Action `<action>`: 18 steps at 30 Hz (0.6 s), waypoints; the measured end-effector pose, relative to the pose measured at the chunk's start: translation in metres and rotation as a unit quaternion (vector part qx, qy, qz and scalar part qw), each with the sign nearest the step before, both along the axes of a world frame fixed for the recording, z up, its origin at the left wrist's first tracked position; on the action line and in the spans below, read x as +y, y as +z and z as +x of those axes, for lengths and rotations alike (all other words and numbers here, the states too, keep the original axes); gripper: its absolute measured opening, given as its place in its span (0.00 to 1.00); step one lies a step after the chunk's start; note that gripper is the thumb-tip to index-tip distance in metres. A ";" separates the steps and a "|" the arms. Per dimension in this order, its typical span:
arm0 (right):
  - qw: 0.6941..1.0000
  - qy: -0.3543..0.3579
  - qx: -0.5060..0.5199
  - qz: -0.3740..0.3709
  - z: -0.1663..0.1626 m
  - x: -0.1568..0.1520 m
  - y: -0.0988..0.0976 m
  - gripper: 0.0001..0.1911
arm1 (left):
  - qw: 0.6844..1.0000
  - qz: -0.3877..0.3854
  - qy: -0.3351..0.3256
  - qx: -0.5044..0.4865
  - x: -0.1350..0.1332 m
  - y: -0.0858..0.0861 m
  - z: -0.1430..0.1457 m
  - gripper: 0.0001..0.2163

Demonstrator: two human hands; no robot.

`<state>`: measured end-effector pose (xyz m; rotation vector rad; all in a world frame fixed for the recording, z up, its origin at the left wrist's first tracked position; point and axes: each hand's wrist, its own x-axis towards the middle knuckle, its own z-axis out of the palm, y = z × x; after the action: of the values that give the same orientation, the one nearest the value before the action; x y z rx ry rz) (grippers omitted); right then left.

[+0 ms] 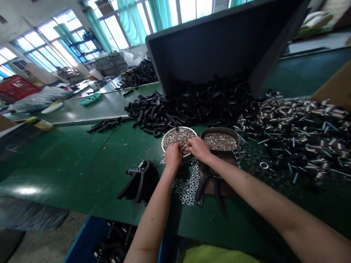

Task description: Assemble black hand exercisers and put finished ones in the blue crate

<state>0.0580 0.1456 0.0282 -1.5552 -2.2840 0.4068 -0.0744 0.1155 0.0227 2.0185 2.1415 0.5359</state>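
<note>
My left hand (173, 156) is over the near edge of a white-rimmed round dish (163, 141) heaped with small silvery metal pieces. Close beside it, my right hand (197, 148) reaches in from the right, fingertips almost meeting those of the left. Both hands are closed in a pinch; whatever lies between the fingers is too small to make out. To the right stands an oval tin (221, 150) of finer metal bits. Loose hex nuts (189, 191) spread below the dish. A black spring clamp (202, 186) lies under my right forearm, its upper part partly hidden.
A large grey bin (203, 47) is tipped toward me, with black plastic parts (175, 113) spilling out. Metal tubes and pins (307, 124) are piled at right. Black clamps (141, 180) stand at left. A blue crate (82, 241) sits below the table edge.
</note>
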 end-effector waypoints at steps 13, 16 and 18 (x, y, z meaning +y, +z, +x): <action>0.983 -0.004 0.164 -0.085 0.099 -0.050 0.012 0.10 | 0.957 -0.032 -0.072 -0.278 -0.039 0.001 0.011 0.04; 0.979 -0.015 0.153 -0.133 0.113 -0.063 0.002 0.11 | 0.939 -0.085 -0.185 -0.279 -0.071 -0.005 0.030 0.02; 0.977 -0.018 0.155 -0.147 0.114 -0.067 -0.004 0.10 | 0.944 -0.072 -0.234 -0.220 -0.083 -0.007 0.036 0.04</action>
<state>0.1718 0.0786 0.0246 -1.5335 -2.0193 0.9425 -0.0382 0.0326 0.0161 1.9934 1.3497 0.6506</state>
